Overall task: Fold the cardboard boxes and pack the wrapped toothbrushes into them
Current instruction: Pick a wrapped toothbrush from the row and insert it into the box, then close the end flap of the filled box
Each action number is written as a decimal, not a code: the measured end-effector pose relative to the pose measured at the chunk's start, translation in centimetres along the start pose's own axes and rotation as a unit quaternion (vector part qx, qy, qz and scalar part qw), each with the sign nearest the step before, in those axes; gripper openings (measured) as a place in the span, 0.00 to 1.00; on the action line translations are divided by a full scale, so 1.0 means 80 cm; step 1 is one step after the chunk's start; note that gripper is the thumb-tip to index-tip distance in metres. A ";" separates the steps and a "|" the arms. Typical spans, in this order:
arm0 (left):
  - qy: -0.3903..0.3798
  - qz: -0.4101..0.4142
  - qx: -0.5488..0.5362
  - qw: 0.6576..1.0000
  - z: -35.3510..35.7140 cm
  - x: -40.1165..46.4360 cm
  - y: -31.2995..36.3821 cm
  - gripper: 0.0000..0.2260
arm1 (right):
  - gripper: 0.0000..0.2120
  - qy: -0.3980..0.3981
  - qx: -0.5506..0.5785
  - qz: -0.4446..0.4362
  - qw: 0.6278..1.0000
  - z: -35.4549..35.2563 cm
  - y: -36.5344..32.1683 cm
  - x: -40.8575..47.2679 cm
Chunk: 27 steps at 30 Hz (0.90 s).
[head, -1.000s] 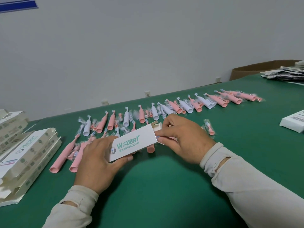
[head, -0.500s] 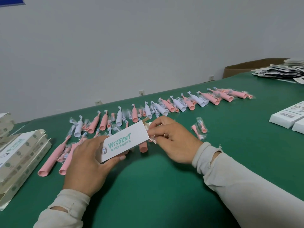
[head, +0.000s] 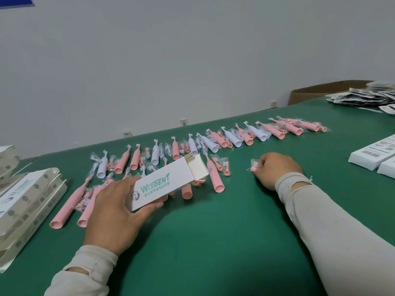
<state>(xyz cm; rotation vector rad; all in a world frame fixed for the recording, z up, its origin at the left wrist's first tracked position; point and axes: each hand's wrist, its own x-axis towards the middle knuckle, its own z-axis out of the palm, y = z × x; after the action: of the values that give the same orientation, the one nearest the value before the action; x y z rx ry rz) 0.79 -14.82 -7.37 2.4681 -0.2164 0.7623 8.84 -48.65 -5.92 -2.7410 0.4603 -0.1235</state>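
1. The left hand [head: 111, 212] grasps a white cardboard box [head: 162, 184] printed WISDENT, thumb on the near edge and fingers curled under it, holding it tilted just above the green desk [head: 213, 242].
2. The box's right end is open, its flaps [head: 197, 167] standing up and the pale inside showing.
3. The right hand [head: 273, 171] rests on the desk to the right of the box and apart from it, fingers curled round a small wrapped pink brush head [head: 254, 168].
4. Behind and under the box lie wrapped toothbrushes; one pink toothbrush [head: 214, 178] lies just beside the open end, its hollow base toward the person.
5. To the far left, near the desk's edge, a stack of flat unfolded boxes [head: 27, 201] lies beside two long pink handles [head: 70, 201].
6. Farther back, a row of pink and white wrapped toothbrushes [head: 235, 137] runs slantwise across the desk toward the right.
7. At the right edge sit two closed white boxes [head: 372, 154] with barcodes.
8. Beyond them, at the far right corner, a pile of dark printed leaflets [head: 367, 97] lies in front of a brown carton [head: 320, 90], against the pale wall [head: 171, 60].
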 end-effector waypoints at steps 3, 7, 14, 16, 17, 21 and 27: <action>-0.002 -0.007 0.010 1.000 0.001 0.000 0.000 0.25 | 0.10 -0.010 0.064 0.007 0.998 -0.001 0.002 -0.001; -0.005 -0.018 0.019 1.000 0.000 0.000 -0.002 0.25 | 0.10 0.128 0.175 -0.013 0.976 -0.009 -0.002 -0.005; -0.015 -0.031 0.036 0.999 0.000 0.001 -0.001 0.34 | 0.25 -0.086 0.558 -0.280 0.776 -0.018 -0.059 -0.066; -0.017 -0.033 0.040 0.999 -0.001 0.000 -0.002 0.34 | 0.27 -0.115 0.550 -0.315 0.765 -0.011 -0.072 -0.078; -0.017 -0.034 0.038 0.999 -0.001 0.001 -0.003 0.34 | 0.26 -0.121 0.558 -0.313 0.759 -0.009 -0.076 -0.084; -0.021 -0.028 0.042 0.998 0.000 0.001 -0.003 0.33 | 0.27 -0.144 0.568 -0.299 0.754 -0.004 -0.083 -0.092; -0.021 -0.023 0.044 0.999 0.000 0.001 -0.001 0.33 | 0.22 -0.046 0.572 -0.281 0.770 -0.007 -0.078 -0.082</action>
<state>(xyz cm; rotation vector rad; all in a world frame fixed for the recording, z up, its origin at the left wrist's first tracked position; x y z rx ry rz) 0.86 -14.73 -7.35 2.5645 -0.1429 0.7156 4.41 -41.16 -3.29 -1.5484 -0.4040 -0.2957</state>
